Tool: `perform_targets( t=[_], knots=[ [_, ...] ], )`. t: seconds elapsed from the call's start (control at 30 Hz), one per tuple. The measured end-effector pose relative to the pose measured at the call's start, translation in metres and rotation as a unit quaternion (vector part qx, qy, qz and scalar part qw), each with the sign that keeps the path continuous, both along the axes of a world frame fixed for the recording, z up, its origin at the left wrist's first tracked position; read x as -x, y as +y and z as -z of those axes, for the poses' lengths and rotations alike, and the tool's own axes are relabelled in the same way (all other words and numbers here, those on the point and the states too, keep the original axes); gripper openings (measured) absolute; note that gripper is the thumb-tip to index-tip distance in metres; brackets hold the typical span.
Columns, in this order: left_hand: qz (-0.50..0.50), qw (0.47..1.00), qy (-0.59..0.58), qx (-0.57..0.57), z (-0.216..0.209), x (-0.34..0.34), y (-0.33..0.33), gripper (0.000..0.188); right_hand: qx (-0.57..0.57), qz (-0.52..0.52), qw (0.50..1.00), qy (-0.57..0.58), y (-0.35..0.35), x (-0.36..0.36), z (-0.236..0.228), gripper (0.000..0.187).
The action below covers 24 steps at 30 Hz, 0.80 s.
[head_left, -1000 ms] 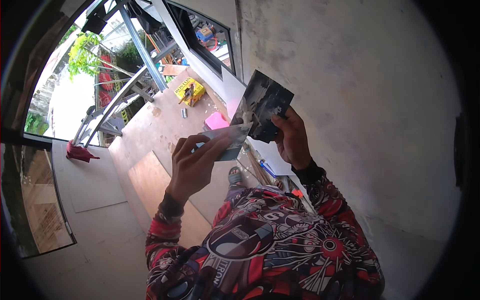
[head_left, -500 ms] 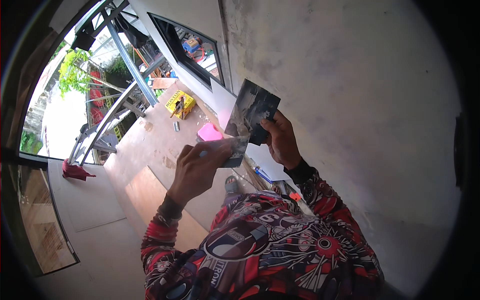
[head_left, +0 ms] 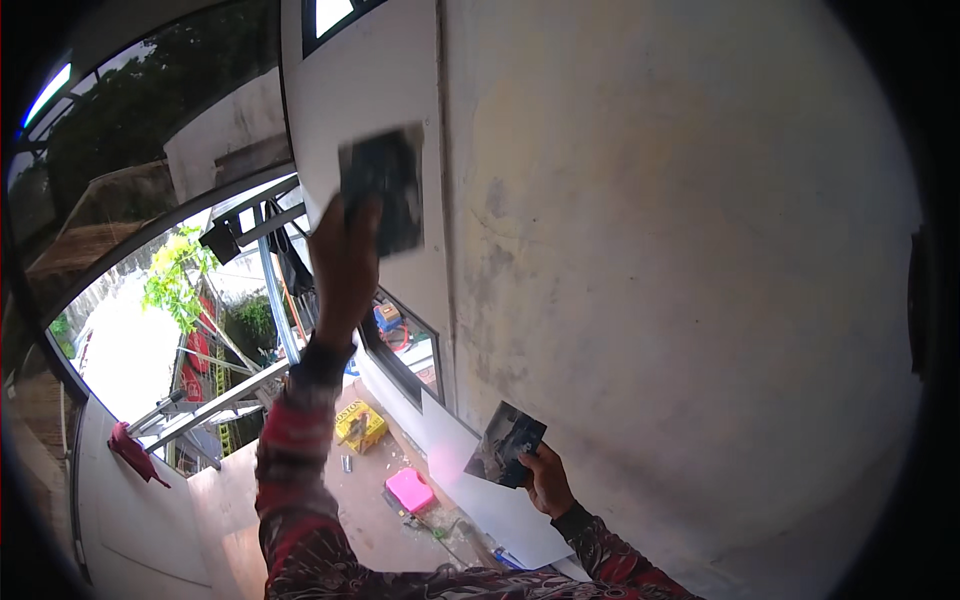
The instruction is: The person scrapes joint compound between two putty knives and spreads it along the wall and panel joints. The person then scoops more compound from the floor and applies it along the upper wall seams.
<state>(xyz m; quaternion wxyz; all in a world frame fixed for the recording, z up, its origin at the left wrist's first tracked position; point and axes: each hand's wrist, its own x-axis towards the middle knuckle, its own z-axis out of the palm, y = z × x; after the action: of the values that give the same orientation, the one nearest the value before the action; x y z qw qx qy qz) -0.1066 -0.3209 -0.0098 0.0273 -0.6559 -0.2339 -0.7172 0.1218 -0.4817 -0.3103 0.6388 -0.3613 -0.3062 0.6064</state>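
Note:
My left hand (head_left: 345, 265) is raised to the white wall panel beside the corner, with its fingers closed round a flat, dark rectangular putty spreader (head_left: 398, 185). That spreader is slightly blurred, its face over the panel; whether it touches the surface I cannot tell. Lower down and to the right, my right hand (head_left: 550, 482) pinches a second flat spreader (head_left: 500, 440) by its edge. Pale grey smears that look like putty cover part of its dark face. The large wall (head_left: 650, 250) behind it is off-white with grey and yellowish patches.
Below, a yellow box (head_left: 360, 427), a small metal can (head_left: 347, 463) and a pink case (head_left: 410, 491) lie on the floor. A small dark-framed window (head_left: 405, 370) is set low in the panel. Metal bars and a red cloth (head_left: 133, 450) are at the left opening.
My hands have parted: the left has gone up to the wall panel with its spreader, while the right now appears lower in view. The view has tilted upward.

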Motion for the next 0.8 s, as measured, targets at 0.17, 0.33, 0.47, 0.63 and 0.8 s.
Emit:
perform_targets(
  t=[0.17,0.33,0.47,0.63,0.8],
  knots=[
    [-0.156,0.967,0.0,-0.203,-0.141,-0.055,0.076,0.02,-0.002,-0.004,1.0,0.008,-0.016,-0.008,0.021,0.03],
    [-0.202,0.96,-0.029,-0.192,-0.194,-0.1,0.098,0.024,0.013,-0.013,0.999,0.028,-0.032,-0.029,0.032,0.031],
    [-0.262,0.957,-0.026,-0.123,-0.207,-0.108,0.116,0.03,0.022,-0.037,0.999,0.024,-0.034,-0.041,0.045,0.031],
    [-0.298,0.945,-0.001,-0.135,-0.204,-0.109,0.125,0.024,0.031,-0.048,0.998,0.028,-0.038,-0.053,0.055,0.029],
    [-0.312,0.947,-0.014,-0.069,-0.202,-0.118,0.117,0.025,0.028,-0.056,0.998,0.022,-0.042,-0.066,0.058,0.029]
  ],
)
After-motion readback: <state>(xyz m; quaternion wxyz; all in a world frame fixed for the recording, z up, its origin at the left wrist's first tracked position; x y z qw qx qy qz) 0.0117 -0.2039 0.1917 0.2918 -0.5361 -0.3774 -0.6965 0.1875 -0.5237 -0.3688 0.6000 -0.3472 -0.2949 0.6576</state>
